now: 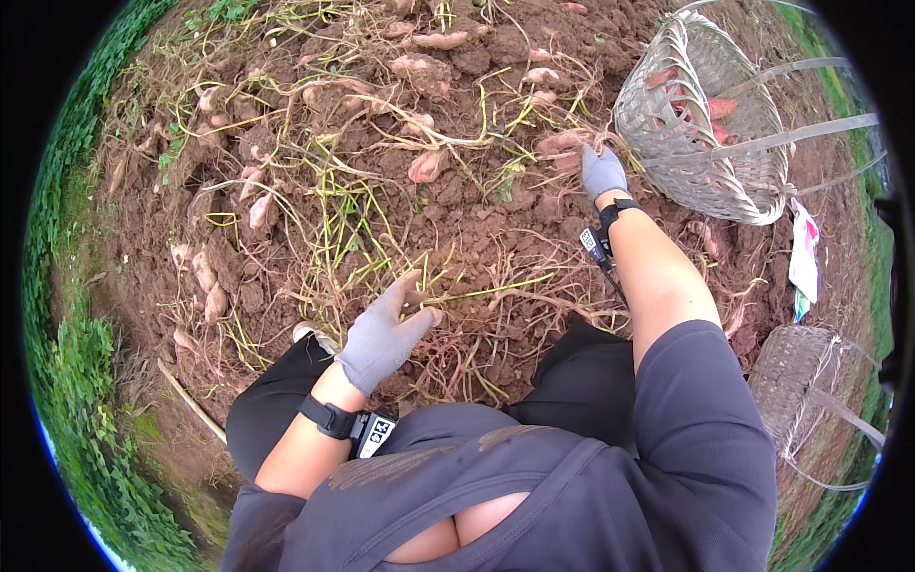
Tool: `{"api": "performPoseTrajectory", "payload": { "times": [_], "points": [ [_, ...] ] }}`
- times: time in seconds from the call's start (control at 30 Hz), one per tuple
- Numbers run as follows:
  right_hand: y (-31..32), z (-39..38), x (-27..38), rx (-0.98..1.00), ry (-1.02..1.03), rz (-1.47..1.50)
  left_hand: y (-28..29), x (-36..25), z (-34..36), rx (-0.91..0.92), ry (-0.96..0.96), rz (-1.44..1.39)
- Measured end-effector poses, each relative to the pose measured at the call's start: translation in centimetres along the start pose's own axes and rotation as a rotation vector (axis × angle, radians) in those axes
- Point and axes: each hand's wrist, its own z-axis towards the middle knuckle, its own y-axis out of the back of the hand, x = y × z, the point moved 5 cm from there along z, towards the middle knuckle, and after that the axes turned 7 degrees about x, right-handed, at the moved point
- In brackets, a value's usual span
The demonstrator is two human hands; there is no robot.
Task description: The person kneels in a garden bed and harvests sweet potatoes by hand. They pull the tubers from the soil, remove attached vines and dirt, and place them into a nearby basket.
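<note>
My right hand (603,173), in a grey glove, reaches out by the near side of a wicker basket. Its fingers are closed at the end of a reddish sweet potato (560,145) with stringy roots; the fingertips are partly hidden. Lower and to the left, my left hand (386,332) wears the same kind of glove. Thumb and fingers are apart and nothing is held, just above green and brown vine stems (357,224). Beyond it, a pinkish sweet potato (428,166) lies on the soil.
The woven basket (658,119) at the upper right leans open and holds several red sweet potatoes (721,108). A second basket (791,381) stands at the lower right, below a white plastic bag (803,253). More sweet potatoes (205,276) and tangled vines cover the brown soil. A stick (191,400) lies at left.
</note>
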Motion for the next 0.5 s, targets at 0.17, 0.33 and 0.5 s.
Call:
{"api": "performPoseTrajectory", "payload": {
  "times": [0.17,0.33,0.5],
  "points": [
    [4.6,-0.8,-1.4,-0.067,0.261,-0.164,-0.6,-0.5,-0.7,0.036,-0.040,-0.042],
    [11.7,-8.9,2.4,-0.024,0.323,0.501,-1.1,-1.9,-1.5,0.027,-0.159,-0.013],
    [17.3,-18.6,10.8,0.134,0.486,0.562,-1.3,-3.8,-2.2,-0.097,-0.309,0.088]
  ]
}}
